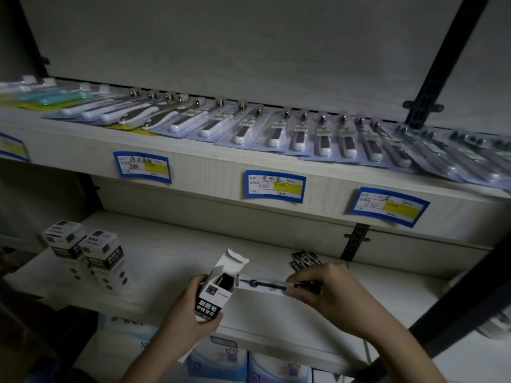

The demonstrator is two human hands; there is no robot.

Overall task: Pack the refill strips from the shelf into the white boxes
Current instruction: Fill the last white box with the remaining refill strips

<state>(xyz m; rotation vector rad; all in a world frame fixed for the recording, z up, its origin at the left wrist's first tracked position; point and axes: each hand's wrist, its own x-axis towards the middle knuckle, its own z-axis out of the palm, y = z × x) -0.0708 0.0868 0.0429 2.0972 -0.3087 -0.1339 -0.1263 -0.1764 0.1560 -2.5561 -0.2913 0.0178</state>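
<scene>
The lower shelf [171,261] carries the work; two closed white boxes [85,250] stand at its left end, and a few loose refill strips [304,258] lie near its back edge, right of centre. Above the shelf's front edge, the left hand [193,308] grips the open white box [218,288], fingers curled round its body, flap raised and mouth turned toward the right. The right hand [329,294] pinches one refill strip [265,284] by its outer end, fingertips closed narrowly on it; the strip's leading end sits at the box mouth. Recommended procedure: keep the box steady and the flap clear, align the strip with the box's long axis, then slide it straight in beside the dark contents already visible inside, avoiding any bend.
</scene>
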